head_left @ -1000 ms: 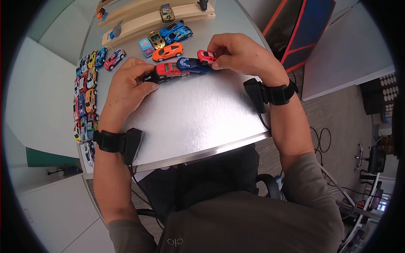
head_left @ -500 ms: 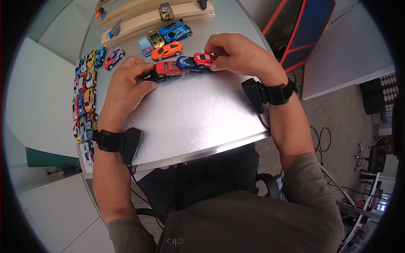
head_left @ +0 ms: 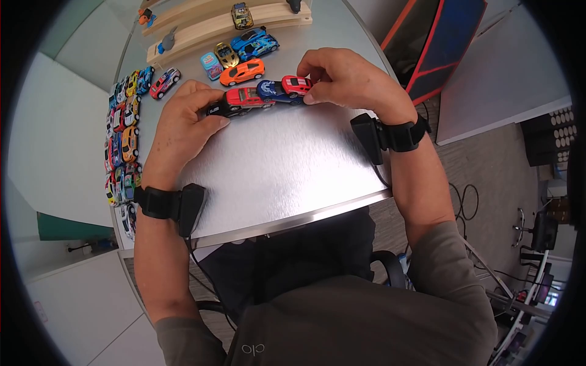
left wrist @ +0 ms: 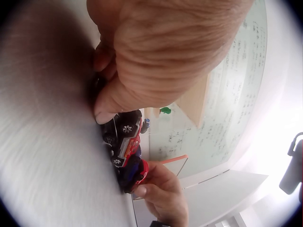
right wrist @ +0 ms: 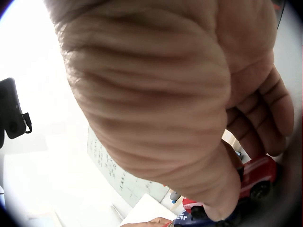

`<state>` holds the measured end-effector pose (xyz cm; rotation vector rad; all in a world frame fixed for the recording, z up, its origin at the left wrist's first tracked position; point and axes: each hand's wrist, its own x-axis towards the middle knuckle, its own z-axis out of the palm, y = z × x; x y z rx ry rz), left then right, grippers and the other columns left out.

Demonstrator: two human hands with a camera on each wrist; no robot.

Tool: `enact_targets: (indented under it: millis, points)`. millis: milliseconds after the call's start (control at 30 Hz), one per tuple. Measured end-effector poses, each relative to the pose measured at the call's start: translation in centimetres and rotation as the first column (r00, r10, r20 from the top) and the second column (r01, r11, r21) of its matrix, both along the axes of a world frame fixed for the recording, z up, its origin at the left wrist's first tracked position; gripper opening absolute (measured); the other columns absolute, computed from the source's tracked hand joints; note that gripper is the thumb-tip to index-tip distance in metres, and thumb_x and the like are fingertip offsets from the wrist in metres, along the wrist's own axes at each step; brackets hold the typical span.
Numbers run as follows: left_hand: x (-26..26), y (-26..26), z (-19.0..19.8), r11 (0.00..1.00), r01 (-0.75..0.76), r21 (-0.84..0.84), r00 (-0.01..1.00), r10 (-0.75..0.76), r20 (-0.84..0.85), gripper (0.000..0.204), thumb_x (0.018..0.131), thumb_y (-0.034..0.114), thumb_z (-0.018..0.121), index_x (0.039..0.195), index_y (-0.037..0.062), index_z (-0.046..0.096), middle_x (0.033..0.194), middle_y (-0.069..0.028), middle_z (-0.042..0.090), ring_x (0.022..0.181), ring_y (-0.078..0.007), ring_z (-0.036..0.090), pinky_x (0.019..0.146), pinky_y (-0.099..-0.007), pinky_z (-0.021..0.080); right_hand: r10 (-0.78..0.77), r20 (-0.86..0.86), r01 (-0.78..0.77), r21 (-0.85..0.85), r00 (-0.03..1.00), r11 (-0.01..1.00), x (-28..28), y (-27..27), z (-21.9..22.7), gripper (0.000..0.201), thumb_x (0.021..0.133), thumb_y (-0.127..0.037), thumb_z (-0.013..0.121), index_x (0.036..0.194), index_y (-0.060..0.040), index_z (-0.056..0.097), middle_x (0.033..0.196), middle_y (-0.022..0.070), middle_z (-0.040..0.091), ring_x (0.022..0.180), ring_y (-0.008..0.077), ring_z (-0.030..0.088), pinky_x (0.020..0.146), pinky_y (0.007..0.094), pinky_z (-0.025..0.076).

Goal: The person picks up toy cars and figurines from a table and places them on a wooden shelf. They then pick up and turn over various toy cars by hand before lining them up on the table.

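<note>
Several toy cars overlap in a row across the metal tabletop, each tilted onto its neighbour. At the row's left end, my left hand (head_left: 184,125) grips a black toy car (head_left: 218,110) between thumb and fingers. A red toy car (head_left: 244,97) leans on the black one, and a dark blue toy car (head_left: 273,91) with white markings follows. On top of the blue car's right part sits a small red toy car (head_left: 295,85) with white stripes. My right hand (head_left: 349,76) pinches this striped car, whose red side (right wrist: 258,176) shows beyond the thumb in the right wrist view.
Just behind the row are an orange car (head_left: 243,72), a gold car (head_left: 226,55) and blue cars (head_left: 256,47). A wooden track (head_left: 207,41) stands at the back. Many parked toy cars (head_left: 129,143) line the left edge, with a single red-and-white car (head_left: 165,83) beside them.
My right hand has shifted slightly left, bringing the striped red car further over the blue car. My left hand keeps its grip on the black car almost unmoved.
</note>
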<state>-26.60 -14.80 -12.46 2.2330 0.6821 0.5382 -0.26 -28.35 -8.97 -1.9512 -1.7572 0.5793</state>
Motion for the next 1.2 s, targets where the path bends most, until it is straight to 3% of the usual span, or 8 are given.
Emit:
enact_targets:
  millis: [367,433,1200]
  points:
    - [-0.02,0.07,-0.03,1.000,-0.005,-0.012,1.000,0.005,-0.008,0.040,0.073,-0.003,0.077,0.113,0.0005,0.072,0.099,-0.0068,0.059,0.095,-0.0205,0.059,0.082,-0.0290,0.048,0.049,0.058,-0.049,-0.004,0.997,0.999,0.28,0.11,-0.29,0.043,0.072,-0.014,0.083,0.111,-0.0007,0.069,0.090,0.0125,0.067,0.083,0.0248,0.065,0.074,0.0362,0.052]
    - [-0.10,0.50,-0.57,0.998,0.038,0.049,0.999,-0.039,0.019,0.041,0.074,-0.002,0.076,0.115,0.0025,0.073,0.102,-0.0010,0.057,0.085,-0.0094,0.053,0.072,-0.0222,0.042,0.053,0.066,-0.053,-0.007,0.996,0.999,0.26,0.12,-0.28,0.044,0.072,-0.014,0.083,0.111,-0.0008,0.069,0.090,0.0125,0.067,0.083,0.0252,0.065,0.074,0.0365,0.052]
    - [-0.06,0.20,-0.07,1.000,0.009,0.025,1.000,-0.009,-0.003,0.049,0.071,-0.004,0.078,0.118,0.0034,0.071,0.104,-0.0002,0.057,0.080,-0.0078,0.051,0.069,-0.0209,0.043,0.036,0.054,-0.035,-0.017,0.998,0.999,0.21,0.00,0.02,0.048,0.073,-0.022,0.085,0.112,0.0002,0.069,0.090,0.0125,0.067,0.083,0.0252,0.065,0.073,0.0364,0.051]
